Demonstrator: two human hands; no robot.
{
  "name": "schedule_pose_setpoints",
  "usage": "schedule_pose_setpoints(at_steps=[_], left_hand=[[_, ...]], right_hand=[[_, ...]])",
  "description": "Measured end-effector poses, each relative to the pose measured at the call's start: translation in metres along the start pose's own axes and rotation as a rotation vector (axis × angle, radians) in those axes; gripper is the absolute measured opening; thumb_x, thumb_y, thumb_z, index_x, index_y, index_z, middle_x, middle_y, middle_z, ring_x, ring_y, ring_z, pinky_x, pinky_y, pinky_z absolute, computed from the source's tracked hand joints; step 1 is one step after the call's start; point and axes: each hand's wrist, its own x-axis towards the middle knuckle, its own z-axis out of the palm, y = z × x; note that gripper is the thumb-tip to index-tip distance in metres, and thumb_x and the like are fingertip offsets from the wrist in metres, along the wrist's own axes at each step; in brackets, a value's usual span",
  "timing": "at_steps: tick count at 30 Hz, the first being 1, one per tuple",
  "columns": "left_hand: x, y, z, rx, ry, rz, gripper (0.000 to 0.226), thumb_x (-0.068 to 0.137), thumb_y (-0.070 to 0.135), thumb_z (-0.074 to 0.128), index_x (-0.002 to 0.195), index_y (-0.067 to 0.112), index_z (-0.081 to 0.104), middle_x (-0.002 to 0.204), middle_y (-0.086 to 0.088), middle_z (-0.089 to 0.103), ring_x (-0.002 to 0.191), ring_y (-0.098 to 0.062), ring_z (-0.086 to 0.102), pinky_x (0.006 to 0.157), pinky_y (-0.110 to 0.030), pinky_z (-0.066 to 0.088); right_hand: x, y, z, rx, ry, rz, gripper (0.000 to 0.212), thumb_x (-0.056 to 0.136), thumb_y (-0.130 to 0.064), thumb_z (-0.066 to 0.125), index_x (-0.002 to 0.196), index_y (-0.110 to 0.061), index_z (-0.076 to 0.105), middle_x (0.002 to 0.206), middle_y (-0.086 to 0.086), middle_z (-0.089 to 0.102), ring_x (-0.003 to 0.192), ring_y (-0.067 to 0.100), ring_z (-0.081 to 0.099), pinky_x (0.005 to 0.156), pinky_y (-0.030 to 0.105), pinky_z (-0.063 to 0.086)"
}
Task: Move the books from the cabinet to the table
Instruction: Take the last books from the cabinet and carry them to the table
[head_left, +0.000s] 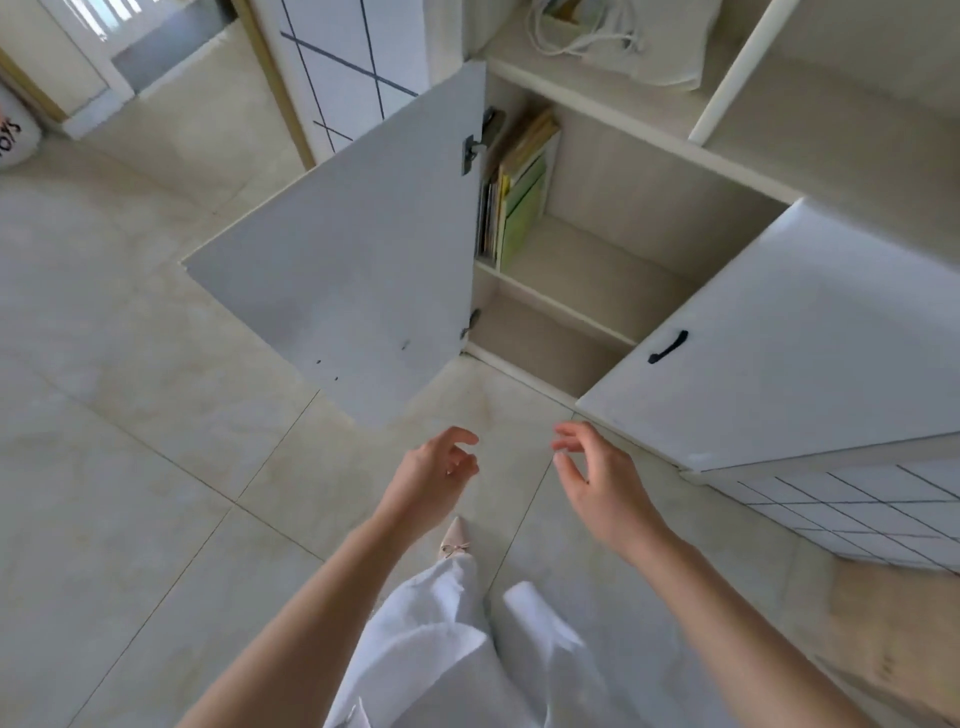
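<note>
Green-yellow books (519, 192) upright in cabinet (649, 208), well beyond empty, loosely spread left hand (434, 475), right hand (597, 478)

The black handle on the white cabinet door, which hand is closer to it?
Right. The right hand hovers just below-left of the black handle; the left hand is farther left.

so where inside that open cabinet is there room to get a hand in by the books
The upper shelf is bare from the right of the books across to the right door; a hand can pass there. The lower compartment shows nothing in it. It is crowded only at the left, where the books stand packed against the hinge-side wall. Both hands, left hand and right hand, are empty.
</note>
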Motion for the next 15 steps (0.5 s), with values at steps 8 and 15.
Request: schedule_pose_setpoints(at_steps=[8,15], left_hand=[[0.115,0.042,-0.004,-0.047,0.036,-0.071,0.023,0.092,0.017,0.053,0.112,0.024,0.061,0.091,0.006,0.074,0.09,-0.013,0.066,0.073,-0.028,0.051],[0.184,0.058,0.019,-0.176,0.11,-0.194,0.023,0.09,0.017,0.05,0.108,0.026,0.062,0.096,0.003,0.072,0.089,-0.014,0.065,0.061,-0.018,0.049]], right_hand=[[0.099,0.008,-0.046,0.041,-0.062,0.039,0.027,0.094,-0.014,0.053,0.121,-0.016,0.054,0.108,-0.004,0.066,0.105,0.01,0.057,0.091,0.022,0.041],[0.201,0.017,-0.078,-0.038,-0.154,-0.025,0.026,0.094,-0.011,0.053,0.12,-0.011,0.055,0.106,-0.003,0.063,0.107,0.016,0.059,0.091,0.023,0.044]])
